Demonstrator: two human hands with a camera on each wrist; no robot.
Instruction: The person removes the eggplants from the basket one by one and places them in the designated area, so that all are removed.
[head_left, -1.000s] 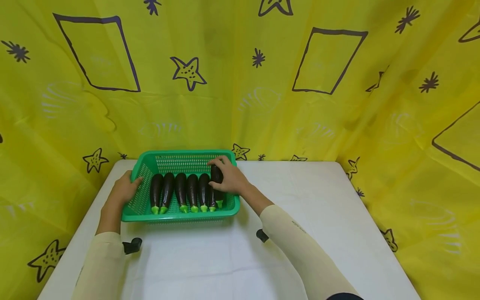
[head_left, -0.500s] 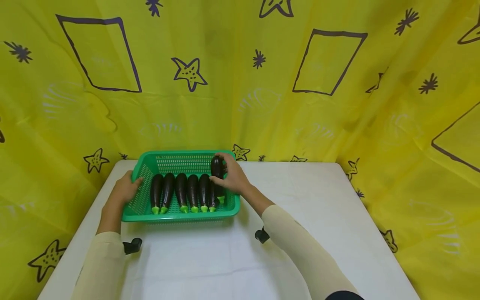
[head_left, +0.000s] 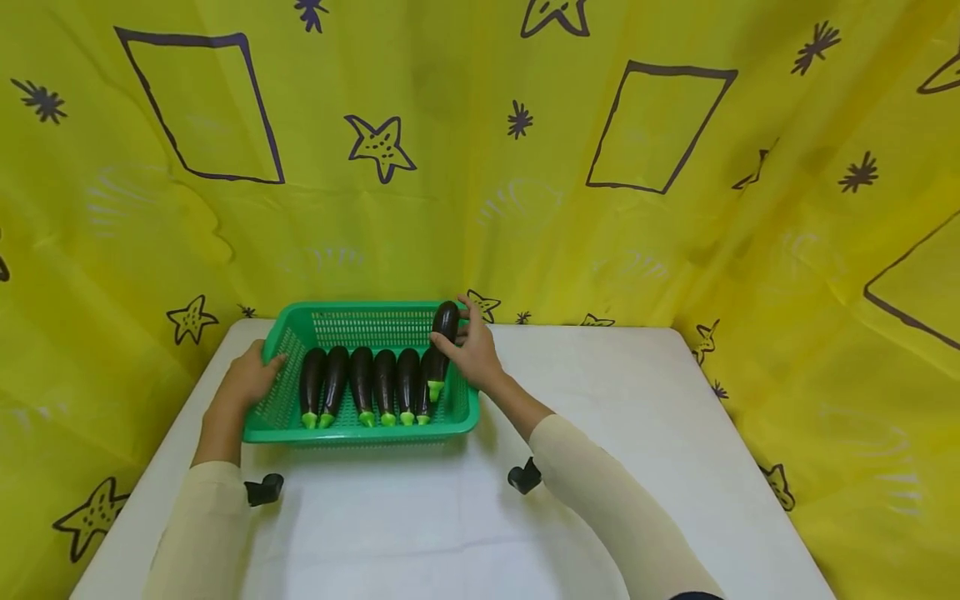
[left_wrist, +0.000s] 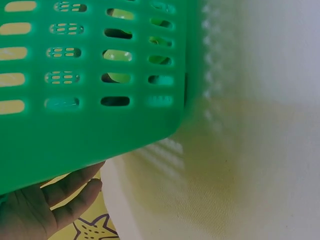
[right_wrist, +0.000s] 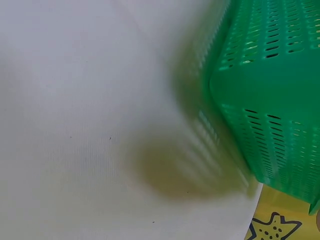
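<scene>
A green slotted plastic basket (head_left: 360, 435) stands at the back left of the white table. Several dark eggplants (head_left: 362, 379) with green stem ends lie in it side by side. My left hand (head_left: 251, 375) grips the basket's left rim, thumb inside; in the left wrist view its fingers (left_wrist: 75, 200) reach along the outer wall. At the basket's right end, my right hand (head_left: 476, 350) holds one eggplant (head_left: 446, 321) between thumb and fingers, raised and tilted above the others with its stem end down. The right wrist view shows mainly the basket's outer corner (right_wrist: 260, 90); the held eggplant is out of that view.
The white table (head_left: 585, 400) stretches right and in front of the basket. A yellow curtain (head_left: 450, 233) with drawn stars hangs right behind and at both sides. Black wrist mounts (head_left: 264, 490) show near both forearms.
My right hand has lifted the rightmost eggplant and moved it slightly up and to the right, its stem end swinging left. The left hand and basket stay in place.
</scene>
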